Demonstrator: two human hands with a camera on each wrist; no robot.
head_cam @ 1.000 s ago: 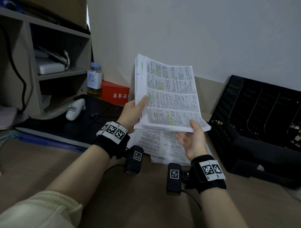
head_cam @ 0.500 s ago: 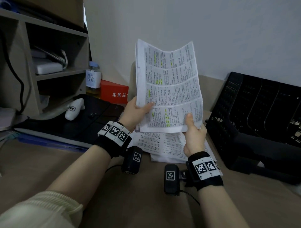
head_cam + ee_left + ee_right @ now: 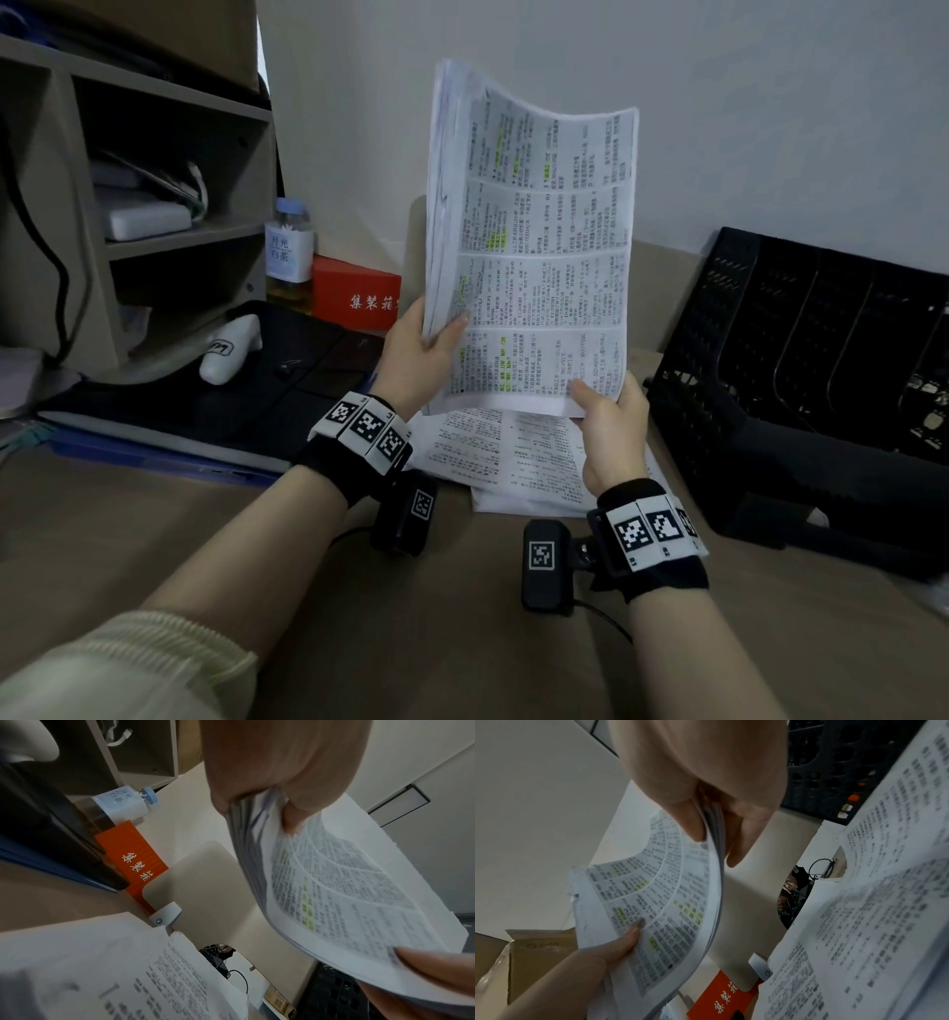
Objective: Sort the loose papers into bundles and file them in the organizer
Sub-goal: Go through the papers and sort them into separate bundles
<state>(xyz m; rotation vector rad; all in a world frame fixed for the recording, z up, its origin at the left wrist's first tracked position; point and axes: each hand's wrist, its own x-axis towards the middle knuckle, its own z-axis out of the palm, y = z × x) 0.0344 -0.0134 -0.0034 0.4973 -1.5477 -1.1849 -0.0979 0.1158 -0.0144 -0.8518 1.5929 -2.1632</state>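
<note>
A thick bundle of printed papers [image 3: 534,246] with yellow-green highlights stands nearly upright above the desk. My left hand [image 3: 421,349] grips its lower left edge, thumb across the front page. My right hand [image 3: 611,416] pinches the bottom right corner, thumb in front. The wrist views show the same bundle [image 3: 321,882] [image 3: 659,914] clamped between thumb and fingers. More loose papers [image 3: 513,457] lie flat on the desk beneath it. The black mesh organizer [image 3: 801,360] with several slots stands to the right.
A shelf unit [image 3: 154,205] stands at the left, with a bottle [image 3: 288,246] and a red box [image 3: 354,293] by the wall. A black pad [image 3: 246,380] with a white device [image 3: 228,349] lies at the left. A beige divider panel [image 3: 205,882] stands behind the papers.
Both hands have tilted the bundle up from lying nearly flat to standing almost upright, and raised it higher. The right hand shifted from under the stack to its bottom corner.
</note>
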